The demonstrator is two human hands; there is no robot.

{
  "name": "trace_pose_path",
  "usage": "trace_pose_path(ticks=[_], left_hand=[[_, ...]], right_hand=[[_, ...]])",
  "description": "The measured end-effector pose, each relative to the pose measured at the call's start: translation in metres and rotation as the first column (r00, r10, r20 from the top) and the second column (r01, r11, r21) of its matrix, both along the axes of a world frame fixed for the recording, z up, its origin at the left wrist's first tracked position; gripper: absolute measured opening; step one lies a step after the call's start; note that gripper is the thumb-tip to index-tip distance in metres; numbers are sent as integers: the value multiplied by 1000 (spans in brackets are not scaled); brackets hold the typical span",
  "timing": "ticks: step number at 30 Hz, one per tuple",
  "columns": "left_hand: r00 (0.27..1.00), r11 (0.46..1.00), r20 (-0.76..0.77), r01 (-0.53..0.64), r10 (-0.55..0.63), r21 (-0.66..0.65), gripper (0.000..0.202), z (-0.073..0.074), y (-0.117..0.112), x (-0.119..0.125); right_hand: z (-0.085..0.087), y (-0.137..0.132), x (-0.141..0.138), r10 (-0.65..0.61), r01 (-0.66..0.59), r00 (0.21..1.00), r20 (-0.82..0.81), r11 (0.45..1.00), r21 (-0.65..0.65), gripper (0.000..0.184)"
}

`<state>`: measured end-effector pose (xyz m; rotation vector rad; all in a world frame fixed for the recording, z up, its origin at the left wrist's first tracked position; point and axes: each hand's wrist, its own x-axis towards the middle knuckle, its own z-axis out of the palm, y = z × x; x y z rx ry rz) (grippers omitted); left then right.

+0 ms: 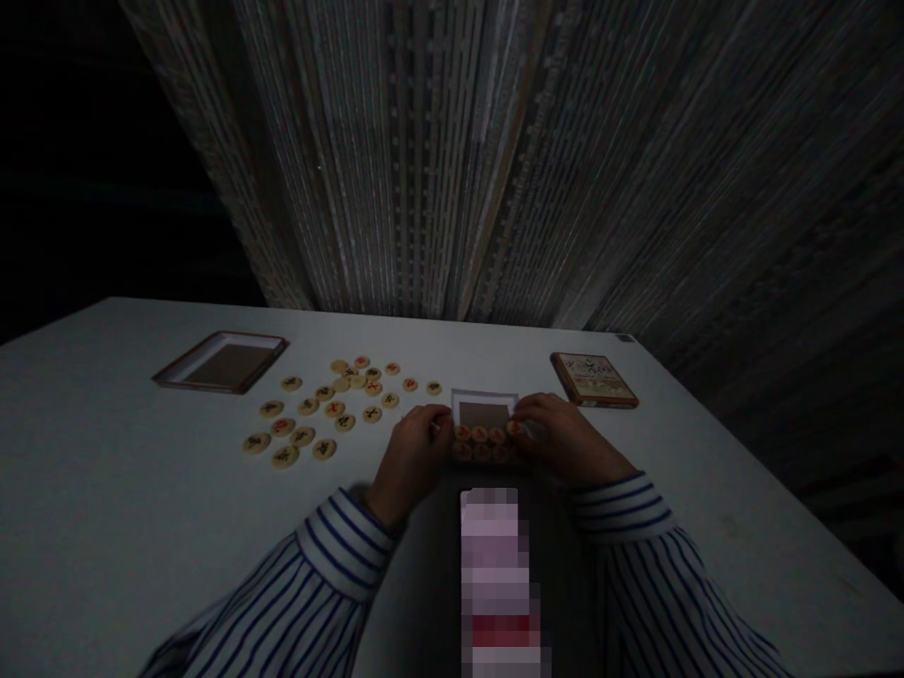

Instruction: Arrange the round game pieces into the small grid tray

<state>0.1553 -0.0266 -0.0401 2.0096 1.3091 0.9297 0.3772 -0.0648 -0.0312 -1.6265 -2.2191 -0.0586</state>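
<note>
Left hand [413,454] curled against the left edge of the box [484,414], knuckles up, fingertips tucked toward the rim. Right hand [565,438] mirrored on the right edge, fingers bent, tips reaching in over the nearest discs [481,443]. Too dim to tell whether either hand pinches a disc or only rests on the rim. Neither palm spread flat; both loosely curled, wrists low on the table [105,471].

Box squarely between the hands, touching both, white rim and brown floor showing in its far half. Discs in two rows across its near half, side by side, pale with red marks, right at the fingertips.

Loose discs [331,407] scattered left of the left hand, flat on the table, some touching, some apart, marked in red or dark; nearest ones just beyond the left knuckles. Further left and further off, well apart from the hand, a tray [226,365] with white rim and brown floor. Right of the right hand and a little beyond it, near but not touching, a flat lid [593,379], printed side up. Striped sleeves [339,556] down to both wrists. Beyond the table, a ribbed wall [452,169].
</note>
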Motion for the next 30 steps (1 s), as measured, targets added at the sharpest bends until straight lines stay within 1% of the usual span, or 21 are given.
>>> trace_pose_path(ticks=[5, 10, 13, 20, 24, 30], left_hand=[[1000, 1000, -7, 9, -9, 4, 26, 0, -1, 0], [1000, 1000, 0, 10, -10, 8, 25, -4, 0, 0], [1000, 1000, 9, 22, -22, 8, 25, -6, 1, 0], [999, 999, 5, 32, -32, -3, 24, -5, 1, 0], [999, 1000, 17, 28, -29, 4, 25, -5, 0, 0], [999, 999, -5, 33, -33, 11, 23, -5, 1, 0]], right_hand=[[-4, 1, 2, 26, -26, 1000, 3, 999, 39, 16], [-6, 1, 3, 15, -15, 1000, 12, 1000, 16, 15], [-7, 2, 4, 24, -24, 1000, 3, 999, 30, 16], [-6, 1, 3, 14, -14, 1000, 27, 1000, 5, 14], [-5, 0, 3, 17, -17, 1000, 15, 1000, 18, 14], [-5, 0, 3, 12, -12, 1000, 2, 1000, 23, 16]])
